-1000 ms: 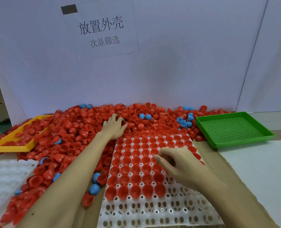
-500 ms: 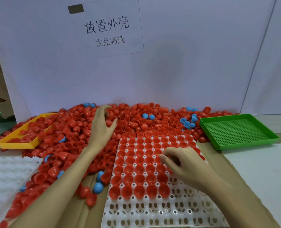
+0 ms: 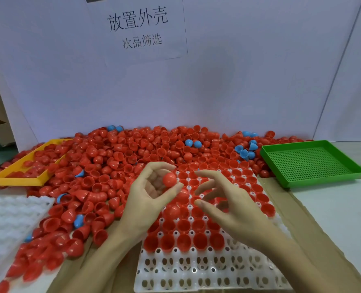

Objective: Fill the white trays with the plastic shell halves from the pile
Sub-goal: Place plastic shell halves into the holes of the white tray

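Nearest, the white tray (image 3: 196,269) lies flat, its near rows bare, showing open holes. Its farther rows hold red shell halves (image 3: 183,242), set open side up, one per cell. Above the filled rows both hands meet. The left hand (image 3: 152,193) curls palm-up round a red shell half (image 3: 169,179), rounded side showing, pinched between thumb and fingertips. The right hand (image 3: 228,201) hangs just beside it, fingers spread and loosely bent, gripping nothing visible.

A second white tray (image 3: 10,225) lies at the left edge, with loose shells spilling against its right side. Beyond the hands, the pile (image 3: 116,157) of red shells, with a few blue shells (image 3: 244,152) mixed in, stretches to the back wall. It buries much of a yellow tray (image 3: 16,178) at the far left. At the far right a green perforated tray (image 3: 310,163) sits just beside the pile's edge, bare tabletop (image 3: 334,218) in front of it.
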A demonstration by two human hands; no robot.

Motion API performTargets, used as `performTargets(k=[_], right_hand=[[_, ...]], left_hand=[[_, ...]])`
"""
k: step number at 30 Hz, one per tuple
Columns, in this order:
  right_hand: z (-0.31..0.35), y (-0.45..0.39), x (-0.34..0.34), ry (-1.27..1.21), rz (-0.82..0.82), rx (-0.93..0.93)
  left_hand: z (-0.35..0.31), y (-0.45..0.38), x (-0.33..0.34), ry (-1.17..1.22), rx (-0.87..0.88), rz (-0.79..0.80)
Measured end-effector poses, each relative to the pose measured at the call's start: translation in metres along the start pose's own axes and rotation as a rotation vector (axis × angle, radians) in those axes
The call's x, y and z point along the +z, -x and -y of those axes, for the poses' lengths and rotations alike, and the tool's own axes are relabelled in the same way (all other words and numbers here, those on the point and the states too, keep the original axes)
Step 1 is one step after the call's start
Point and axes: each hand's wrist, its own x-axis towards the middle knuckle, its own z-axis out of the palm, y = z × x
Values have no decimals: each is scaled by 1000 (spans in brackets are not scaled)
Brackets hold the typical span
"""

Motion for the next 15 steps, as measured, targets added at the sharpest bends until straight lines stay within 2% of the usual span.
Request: performTargets(k=[2, 5, 11, 13, 15], right_hand=[[4, 2, 7, -106, 26, 1], [3, 3, 13, -125, -13, 9], [-4, 0, 3, -170, -27, 177], [-3, -1, -2, -301, 3, 263], [-1, -2, -7, -550, 31, 370]], left_hand=[[0, 4, 6, 54, -32, 43], [1, 9, 11, 39, -10, 80], [3, 8, 5, -227, 81, -64], [1, 7, 1, -293, 75, -122], [-2, 5, -1, -240, 30, -120]])
